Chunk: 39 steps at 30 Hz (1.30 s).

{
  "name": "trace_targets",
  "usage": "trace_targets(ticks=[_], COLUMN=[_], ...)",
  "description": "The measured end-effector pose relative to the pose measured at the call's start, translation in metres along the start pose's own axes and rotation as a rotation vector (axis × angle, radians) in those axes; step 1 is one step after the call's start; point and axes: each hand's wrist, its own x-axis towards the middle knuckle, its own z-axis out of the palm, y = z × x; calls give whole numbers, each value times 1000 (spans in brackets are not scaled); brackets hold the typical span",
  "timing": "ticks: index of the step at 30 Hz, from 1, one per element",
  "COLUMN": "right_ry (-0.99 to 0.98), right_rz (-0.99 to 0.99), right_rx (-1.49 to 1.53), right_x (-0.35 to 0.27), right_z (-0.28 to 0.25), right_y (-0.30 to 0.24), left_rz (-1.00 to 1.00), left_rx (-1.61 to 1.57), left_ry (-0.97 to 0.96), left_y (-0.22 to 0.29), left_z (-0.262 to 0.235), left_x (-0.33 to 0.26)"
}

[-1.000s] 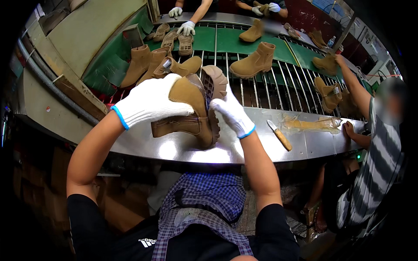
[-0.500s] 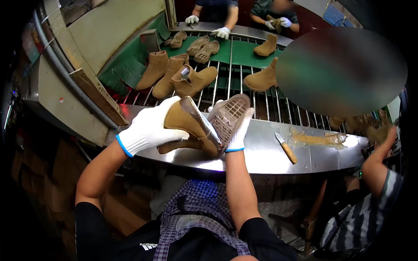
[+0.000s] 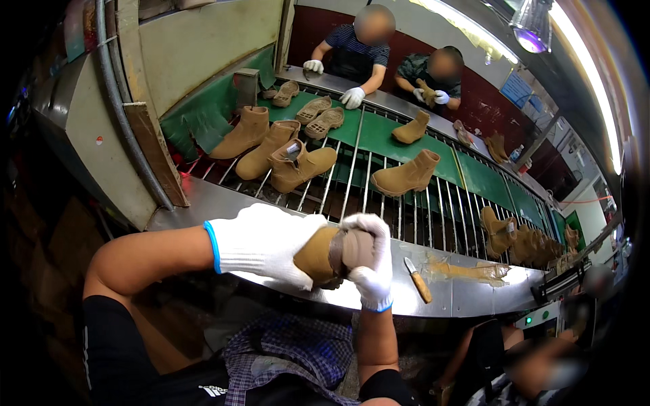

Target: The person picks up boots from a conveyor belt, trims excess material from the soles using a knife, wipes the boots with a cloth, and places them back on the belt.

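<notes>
My gloved left hand (image 3: 264, 243) is closed around a tan boot (image 3: 314, 257), above the metal ledge in front of me. A grey-brown sole (image 3: 357, 247) sits against the boot's end, and my gloved right hand (image 3: 372, 262) is wrapped around it. Most of the boot is hidden behind the left glove, and I cannot tell how closely boot and sole meet. To the right of my hands a knife (image 3: 418, 281) with a wooden handle lies on the metal ledge (image 3: 460, 298).
Beyond the ledge, several tan boots (image 3: 301, 169) stand or lie on a rack of metal rods (image 3: 338, 186). Loose soles (image 3: 323, 123) lie on a green belt (image 3: 386, 135) behind. Two gloved people (image 3: 355, 54) work across it; another person (image 3: 535, 365) is at lower right. More boots (image 3: 521, 243) stand at right.
The boot and sole, apart at one edge before, are now brought together and turned end-on. Both hands have shifted lower in view. My view has tilted up, showing more of the far side.
</notes>
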Motion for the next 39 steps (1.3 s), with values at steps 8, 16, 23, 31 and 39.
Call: trace_targets(ticks=[8,16,23,31,39], right_ry=[289,363,215,173,383], right_rz=[-64,-35,-61,35,131], right_rx=[795,615,460,438,-98], right_x=[7,13,2,-17,-51], right_z=[25,12,-13,-51,-33], right_y=[14,4,7,-8,-40], left_rz=[14,95,159,309,446], left_rx=[41,87,130,132,116], left_ry=[74,74,94,169,253], left_y=[8,14,28,48,48], left_z=[5,3,1,1,29], left_x=[10,40,55,71,77])
